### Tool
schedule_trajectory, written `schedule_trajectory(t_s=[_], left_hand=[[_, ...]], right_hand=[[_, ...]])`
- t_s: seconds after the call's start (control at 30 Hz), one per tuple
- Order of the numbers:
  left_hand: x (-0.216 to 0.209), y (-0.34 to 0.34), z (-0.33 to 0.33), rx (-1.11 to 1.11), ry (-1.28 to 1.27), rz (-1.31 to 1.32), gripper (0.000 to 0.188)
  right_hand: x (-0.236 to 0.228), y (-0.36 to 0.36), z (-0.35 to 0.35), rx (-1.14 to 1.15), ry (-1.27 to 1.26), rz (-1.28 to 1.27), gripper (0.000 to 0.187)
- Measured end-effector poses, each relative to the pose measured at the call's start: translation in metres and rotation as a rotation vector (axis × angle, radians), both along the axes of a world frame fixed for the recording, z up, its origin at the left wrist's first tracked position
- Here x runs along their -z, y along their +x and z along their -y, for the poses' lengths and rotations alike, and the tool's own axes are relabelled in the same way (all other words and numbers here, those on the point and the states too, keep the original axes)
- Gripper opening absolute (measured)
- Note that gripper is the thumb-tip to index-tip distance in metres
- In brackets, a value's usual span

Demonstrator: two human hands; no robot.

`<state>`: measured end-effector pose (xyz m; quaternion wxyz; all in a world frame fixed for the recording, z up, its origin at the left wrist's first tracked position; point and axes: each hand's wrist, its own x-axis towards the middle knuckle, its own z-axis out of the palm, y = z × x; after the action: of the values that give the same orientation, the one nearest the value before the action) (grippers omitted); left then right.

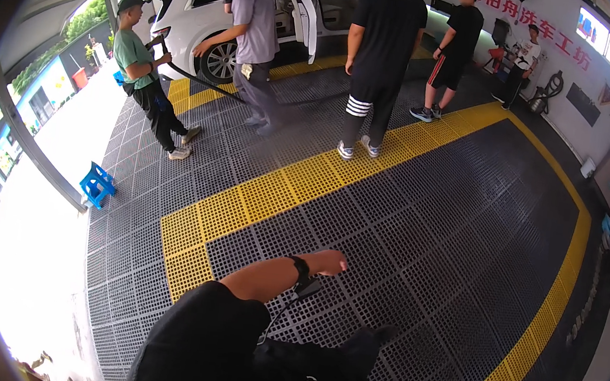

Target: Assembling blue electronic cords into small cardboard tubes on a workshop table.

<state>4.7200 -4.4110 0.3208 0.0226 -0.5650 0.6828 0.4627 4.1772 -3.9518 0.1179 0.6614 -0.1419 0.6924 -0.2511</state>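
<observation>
Across the lower middle of the head view, my left forearm reaches over the grated floor, its upper part in a black sleeve. My left hand (pixel 327 262) is curled into a loose fist, back upward, and nothing shows in it. Around its wrist goes a black strap (pixel 300 268) carrying a small dark box (pixel 306 288), from which a thin cable (pixel 275 317) runs down toward my dark clothing. The hand touches nothing else that I can see. My right hand is out of view; only black cloth (pixel 367 342) shows on that side.
A white car (pixel 189 15) stands at the back with a door open. A person in green (pixel 133 53) grips a black hose (pixel 204 85); several other people stand nearby. A blue stool (pixel 97 185) is at left. Yellow strips (pixel 275 195) cross the dark grating.
</observation>
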Motion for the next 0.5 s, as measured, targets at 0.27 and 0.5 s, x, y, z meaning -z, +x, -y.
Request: schedule_trajectory(t_s=[0.27,0.5], left_hand=[[-0.023,-0.109,0.157,0.020,0.099,0.013,0.034],[0.187,-0.018,0.127,0.489,0.055,0.464,0.019]], right_hand=[[-0.032,-0.127,0.304,-0.511,-0.382,-0.383,0.034],[-0.159,-0.218,0.619,-0.567,-0.371,-0.337,0.032]])
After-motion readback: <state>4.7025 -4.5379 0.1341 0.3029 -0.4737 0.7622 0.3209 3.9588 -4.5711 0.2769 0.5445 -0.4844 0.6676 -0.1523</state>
